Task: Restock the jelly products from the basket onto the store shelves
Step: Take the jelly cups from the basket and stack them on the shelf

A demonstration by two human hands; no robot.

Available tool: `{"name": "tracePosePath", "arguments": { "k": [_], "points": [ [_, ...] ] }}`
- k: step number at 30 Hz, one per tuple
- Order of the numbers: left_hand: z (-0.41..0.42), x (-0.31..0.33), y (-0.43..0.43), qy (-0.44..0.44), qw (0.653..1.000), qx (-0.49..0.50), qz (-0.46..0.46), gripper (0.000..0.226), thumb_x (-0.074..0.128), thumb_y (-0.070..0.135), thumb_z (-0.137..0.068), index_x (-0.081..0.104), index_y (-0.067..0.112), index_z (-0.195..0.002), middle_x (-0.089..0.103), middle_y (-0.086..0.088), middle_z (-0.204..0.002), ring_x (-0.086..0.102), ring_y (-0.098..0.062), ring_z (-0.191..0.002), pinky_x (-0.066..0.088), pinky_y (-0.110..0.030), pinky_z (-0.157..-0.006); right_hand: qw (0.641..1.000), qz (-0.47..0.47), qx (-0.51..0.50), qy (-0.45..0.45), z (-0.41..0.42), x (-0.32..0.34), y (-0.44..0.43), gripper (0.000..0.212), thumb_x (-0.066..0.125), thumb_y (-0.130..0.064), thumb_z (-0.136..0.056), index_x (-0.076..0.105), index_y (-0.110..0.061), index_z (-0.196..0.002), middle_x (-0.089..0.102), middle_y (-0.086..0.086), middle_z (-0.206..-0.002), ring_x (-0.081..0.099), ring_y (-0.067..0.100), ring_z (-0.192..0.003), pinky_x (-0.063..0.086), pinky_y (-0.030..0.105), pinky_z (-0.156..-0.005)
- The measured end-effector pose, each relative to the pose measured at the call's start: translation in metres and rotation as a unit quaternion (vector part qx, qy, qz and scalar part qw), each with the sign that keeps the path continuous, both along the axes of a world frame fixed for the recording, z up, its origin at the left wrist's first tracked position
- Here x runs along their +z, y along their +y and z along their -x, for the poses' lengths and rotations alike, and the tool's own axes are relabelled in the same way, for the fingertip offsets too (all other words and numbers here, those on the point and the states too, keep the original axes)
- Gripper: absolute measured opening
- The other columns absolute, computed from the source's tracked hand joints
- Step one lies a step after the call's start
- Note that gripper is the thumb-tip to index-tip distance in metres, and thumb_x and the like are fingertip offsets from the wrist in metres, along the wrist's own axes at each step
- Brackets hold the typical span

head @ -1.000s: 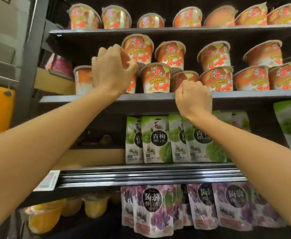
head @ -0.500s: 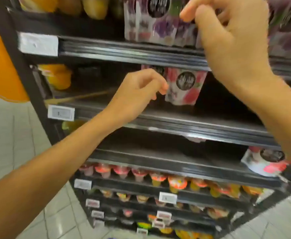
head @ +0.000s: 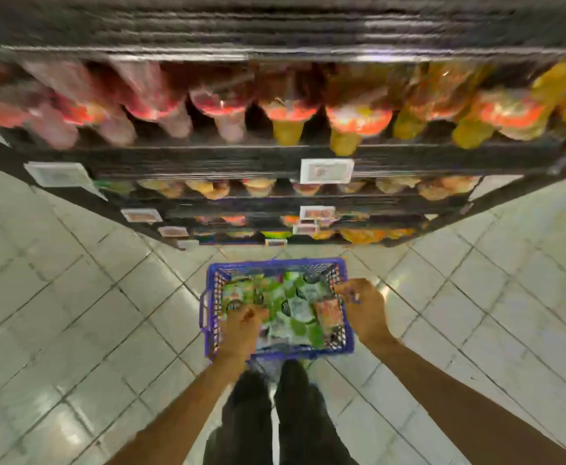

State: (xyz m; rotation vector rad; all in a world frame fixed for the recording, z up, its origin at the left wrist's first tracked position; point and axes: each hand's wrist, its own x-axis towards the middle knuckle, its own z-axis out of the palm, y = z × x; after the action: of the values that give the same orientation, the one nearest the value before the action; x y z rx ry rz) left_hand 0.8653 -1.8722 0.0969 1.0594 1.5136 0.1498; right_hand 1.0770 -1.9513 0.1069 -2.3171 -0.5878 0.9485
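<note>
A blue plastic basket point(head: 276, 264) stands on the tiled floor in front of my feet. It holds several green jelly pouches point(head: 293, 298) and an orange jelly cup point(head: 327, 313) at its right side. My left hand point(head: 241, 328) reaches into the basket's left half, with its fingers curled over the pouches. My right hand point(head: 363, 312) hovers over the right rim, its fingers bent right beside the orange cup. Motion blur hides whether either hand grips anything. The dark store shelves point(head: 274, 156) rise beyond the basket, with blurred red and yellow jelly cups point(head: 358, 119) in rows.
White price tags point(head: 326, 171) hang on the shelf fronts. Light floor tiles point(head: 73, 313) spread to both sides of the basket. My dark trouser legs point(head: 274, 414) are just behind it.
The view has swung from the upper shelves down to the floor. Both hands have left the shelf and dropped into the basket.
</note>
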Motion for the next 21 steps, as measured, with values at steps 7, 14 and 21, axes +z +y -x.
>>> {"name": "tracePosePath", "arguments": {
  "k": [7,14,21],
  "points": [
    [-0.026,-0.187,-0.037,0.036,0.993,-0.048,0.106,0.016,0.063,0.014,-0.089,0.056,0.008,-0.076,0.055,-0.024,-0.076,0.052,-0.027,-0.073,0.039,-0.041,-0.067,0.985,0.169,-0.031,0.000,-0.002,-0.214,-0.044,0.027,0.054,-0.009,-0.094,0.068,-0.004,-0.117,0.067,0.024,-0.115,0.063,0.040,-0.107,0.047,0.037,-0.085],
    [-0.066,-0.320,-0.060,0.008,0.966,-0.004,0.259,0.027,0.052,0.011,-0.100,0.054,0.026,-0.077,0.063,0.005,-0.076,0.056,-0.016,-0.073,0.054,-0.029,-0.071,0.976,0.209,-0.062,-0.003,0.008,-0.339,-0.055,0.032,0.048,-0.021,-0.099,0.058,-0.005,-0.124,0.066,0.021,-0.118,0.062,0.040,-0.107,0.047,0.036,-0.083],
    [-0.104,-0.362,-0.070,-0.050,0.940,0.034,0.337,0.023,0.045,0.029,-0.103,0.060,0.016,-0.092,0.068,-0.010,-0.088,0.064,-0.021,-0.072,0.055,-0.030,-0.066,0.974,0.209,-0.055,-0.065,0.021,-0.365,-0.054,0.055,0.060,-0.043,-0.091,0.055,-0.001,-0.126,0.054,0.022,-0.125,0.048,0.038,-0.119,0.042,0.042,-0.098]
  ]
}}
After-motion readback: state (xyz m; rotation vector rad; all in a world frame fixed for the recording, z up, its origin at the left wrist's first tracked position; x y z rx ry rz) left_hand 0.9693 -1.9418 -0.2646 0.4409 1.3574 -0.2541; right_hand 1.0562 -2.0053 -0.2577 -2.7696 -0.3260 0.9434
